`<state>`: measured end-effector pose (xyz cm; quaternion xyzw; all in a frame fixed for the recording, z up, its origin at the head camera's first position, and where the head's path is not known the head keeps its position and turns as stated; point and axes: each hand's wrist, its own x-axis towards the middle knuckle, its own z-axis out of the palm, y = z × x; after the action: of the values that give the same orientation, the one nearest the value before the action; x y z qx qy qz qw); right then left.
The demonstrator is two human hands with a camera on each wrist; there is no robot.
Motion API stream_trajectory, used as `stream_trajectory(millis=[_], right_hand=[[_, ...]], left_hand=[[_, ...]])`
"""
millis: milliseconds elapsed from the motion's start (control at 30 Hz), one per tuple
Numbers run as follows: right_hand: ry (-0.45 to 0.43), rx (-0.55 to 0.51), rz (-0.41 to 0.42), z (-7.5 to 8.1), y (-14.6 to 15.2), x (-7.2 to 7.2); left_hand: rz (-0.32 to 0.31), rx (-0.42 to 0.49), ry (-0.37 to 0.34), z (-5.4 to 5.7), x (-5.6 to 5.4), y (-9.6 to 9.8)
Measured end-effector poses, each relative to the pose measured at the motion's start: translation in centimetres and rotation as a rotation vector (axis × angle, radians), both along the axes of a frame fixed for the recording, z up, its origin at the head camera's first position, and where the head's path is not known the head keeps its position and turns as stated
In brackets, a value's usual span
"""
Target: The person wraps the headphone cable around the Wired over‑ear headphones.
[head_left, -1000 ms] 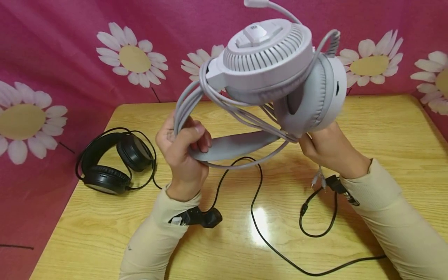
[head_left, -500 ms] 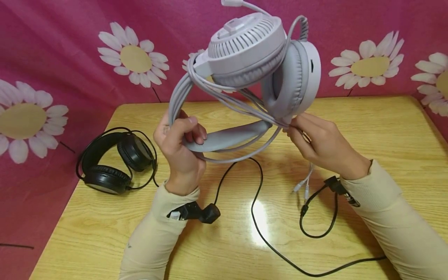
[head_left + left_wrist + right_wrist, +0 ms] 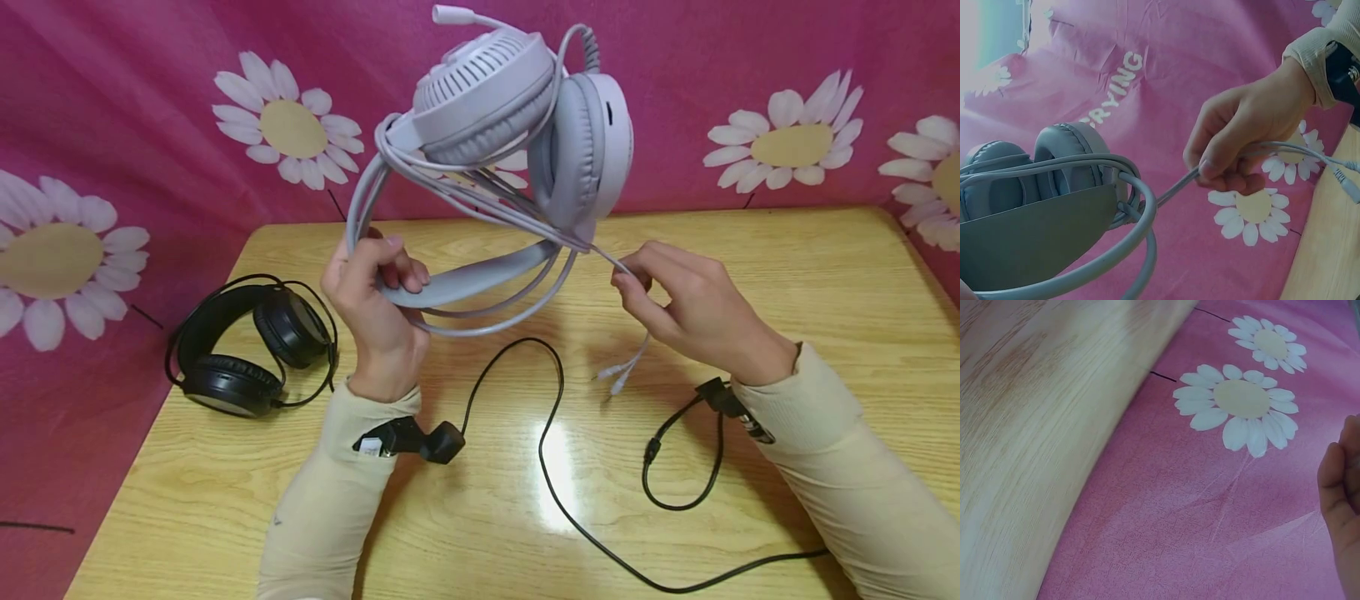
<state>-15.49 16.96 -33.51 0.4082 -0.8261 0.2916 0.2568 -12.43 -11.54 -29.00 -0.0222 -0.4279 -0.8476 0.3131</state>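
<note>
A white headset (image 3: pixel 480 100) with grey ear cushions and a boom microphone (image 3: pixel 453 15) is held up above the table, ear cups uppermost. My left hand (image 3: pixel 378 308) grips its headband (image 3: pixel 472 279), thumb over the padded inner side. The headset's cable is wound in several loops around the band and cups. My right hand (image 3: pixel 686 304) pinches the cable's free end between thumb and fingers, drawn taut from the lower right of the headset. Two white plugs (image 3: pixel 1346 181) dangle from that end below the hand. In the right wrist view only part of the right hand (image 3: pixel 1341 494) shows.
Black headphones (image 3: pixel 247 350) lie on the wooden table (image 3: pixel 825 292) at the left, their cable looped around them. Thin black leads (image 3: pixel 542 450) run across the table from the wrist cameras. A pink cloth (image 3: pixel 675 50) with daisies hangs behind the table.
The headset has moved left and tilted. My right hand has come away from its ear cup and now pulls the cable end out to the right, with the plugs hanging lower left than before.
</note>
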Motion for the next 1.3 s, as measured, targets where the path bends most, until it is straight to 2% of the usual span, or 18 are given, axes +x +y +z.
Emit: stream_trajectory(millis=[533,733,933,1300], right_hand=[[-0.025,0.016,0.014,0.9,-0.3,0.9],[0.014,-0.007,0.067,0.8,-0.9,1.4],[-0.008,0.028,0.106,1.2,-1.2,2.1],[-0.001,0.037,0.151,1.7,-1.8,3.3]], left_hand=[[0.087,0.017,-0.055,-0.8,-1.5,-1.2],[0.092,0.021,-0.061,-1.2,-2.0,-1.3],[0.105,0.015,-0.060,-1.3,-2.1,-1.2],[0.132,-0.097,-0.053,-1.9,-2.2,-0.7]])
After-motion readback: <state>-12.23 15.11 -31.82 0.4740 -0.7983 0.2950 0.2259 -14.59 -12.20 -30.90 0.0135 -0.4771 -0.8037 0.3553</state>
